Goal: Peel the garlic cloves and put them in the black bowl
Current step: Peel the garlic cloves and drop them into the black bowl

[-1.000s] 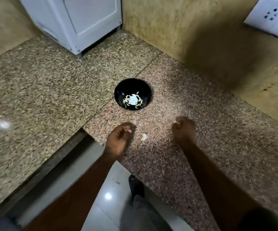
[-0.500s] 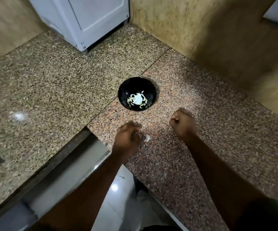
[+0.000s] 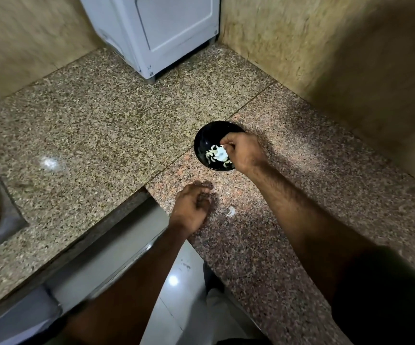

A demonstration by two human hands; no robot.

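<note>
Garlic cloves (image 3: 217, 157) lie peeled in the black bowl (image 3: 202, 141), where the right hand (image 3: 242, 152) reaches over the rim, fingers (image 3: 226, 143) curled; whether they pinch anything cannot be told. At seven o'clock the left hand (image 3: 191, 207) rests loosely curled, holding nothing, on the granite desk (image 3: 97, 125), a peel scrap (image 3: 230, 211) beside it.

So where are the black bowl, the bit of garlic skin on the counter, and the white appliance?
black bowl (image 3: 202, 145), head view, bare left inner wall.
garlic skin (image 3: 230, 211), head view, its middle.
white appliance (image 3: 174, 26), head view, front panel.
</note>
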